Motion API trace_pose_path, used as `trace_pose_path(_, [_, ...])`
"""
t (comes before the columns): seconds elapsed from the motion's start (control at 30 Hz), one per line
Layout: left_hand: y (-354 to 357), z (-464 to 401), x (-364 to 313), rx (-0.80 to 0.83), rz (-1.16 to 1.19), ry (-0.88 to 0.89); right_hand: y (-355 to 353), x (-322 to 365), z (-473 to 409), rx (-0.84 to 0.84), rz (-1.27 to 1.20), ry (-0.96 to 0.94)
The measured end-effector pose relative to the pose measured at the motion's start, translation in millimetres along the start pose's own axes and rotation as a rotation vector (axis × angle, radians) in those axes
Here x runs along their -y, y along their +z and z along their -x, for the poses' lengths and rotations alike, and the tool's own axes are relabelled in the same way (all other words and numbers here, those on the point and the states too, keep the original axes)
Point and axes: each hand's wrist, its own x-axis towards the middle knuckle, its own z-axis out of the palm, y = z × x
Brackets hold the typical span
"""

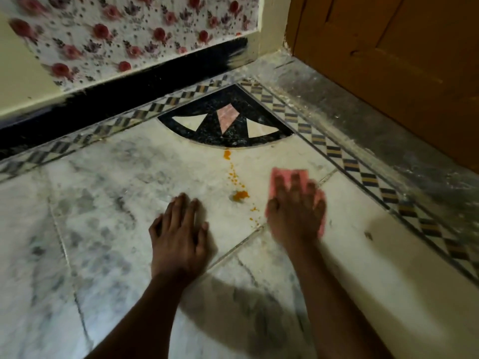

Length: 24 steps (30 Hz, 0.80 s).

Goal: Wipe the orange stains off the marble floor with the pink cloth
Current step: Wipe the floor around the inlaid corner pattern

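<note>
The right hand (296,208) lies flat on the pink cloth (285,174), fingers spread and straight, pressing it against the marble floor (103,203). The hand is blurred, so how the thumb lies cannot be told. The cloth shows past the fingertips and along the outer edge of the hand; the rest is hidden under the palm.

The left hand (178,234) rests palm-down on the bare marble, fingers extended and slightly apart, holding nothing.

The orange stains (240,195) lie between the two hands and beyond them — the largest blot sits just ahead of the gap between the hands, nearer the right hand's thumb side, and a smaller smear (254,209) lies just beside that hand's inner edge. A trail of small drops (233,174) runs away from the hands to a further spot (227,153), which sits right at the curved edge of a black inlaid corner panel (225,120).

Beyond the right hand a checkered border strip (363,174) runs diagonally, with a wooden door (388,47) behind it. Beyond the left hand stand a black skirting (103,99) and a flowered wall covering (129,29).
</note>
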Motion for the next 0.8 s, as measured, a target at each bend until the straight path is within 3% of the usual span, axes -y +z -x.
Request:
trace_pose_path(0.07, [-2.3,0.3,-1.1,-0.006,0.009,-0.004,11.6,-5.7,63.5,-0.127,0.055,-0.162])
trace_pose_path(0.13, [-5.3,-0.7,-2.4,-0.005,0.015,0.0,14.0,-26.5,118.0,-0.233,0.02,-0.174])
trace_pose_path(0.3, [-2.5,0.2,-0.9,-0.011,0.006,-0.001,7.3,-32.6,38.2,-0.124,-0.054,0.284])
trace_pose_path(0.37, [-0.6,-0.5,-0.8,-0.018,0.012,0.004,5.2,1.1,1.0,-0.082,-0.08,0.329])
trace_pose_path(0.5, [-0.1,0.1,-0.7,-0.027,0.005,0.006,20.3,43.2,48.4,-0.163,-0.011,-0.155])
trace_pose_path(0.57, [-0.4,-1.1,-0.9,-0.025,-0.001,0.011,21.1,28.0,103.4,-0.229,0.007,-0.275])
trace_pose_path(0.67, [0.4,-1.8,0.5,-0.033,-0.006,0.009,21.6,0.6,102.5,-0.209,-0.01,-0.053])
trace_pose_path(0.73, [0.8,-1.3,0.3,-0.021,-0.007,0.013,19.5,12.8,56.0,-0.15,-0.022,0.107])
trace_pose_path(0.8, [1.5,-1.4,1.0,-0.018,-0.003,0.01,18.9,44.5,10.5,-0.097,-0.045,0.144])
